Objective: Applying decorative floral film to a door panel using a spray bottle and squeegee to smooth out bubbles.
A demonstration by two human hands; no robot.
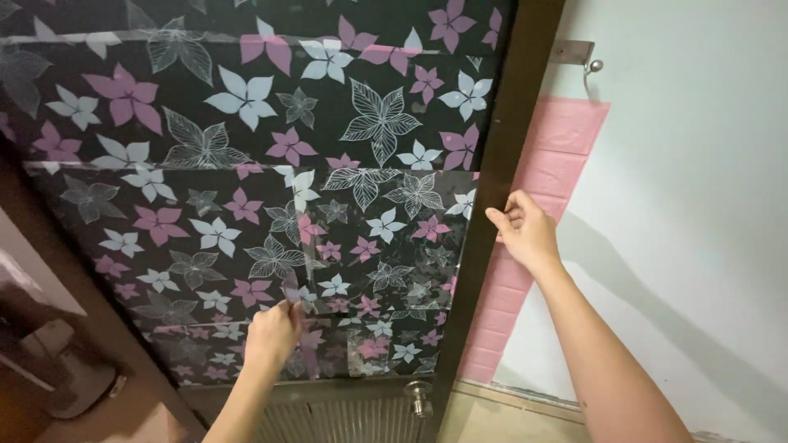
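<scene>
Both hands on the door with floral film.
Left hand [273, 332] pinches a film flap [289, 289] low on the floral film [246, 189]; right hand [521, 230] curled around the dark door frame [501, 164] edge. Left fingertips hidden behind knuckles; door knob [419, 397] just below; door bottom cut off.

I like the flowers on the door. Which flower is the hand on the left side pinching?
The left hand pinches a small pink flower low on the patterned door. The other flowers lie untouched; the right hand grips the dark frame instead.
</scene>
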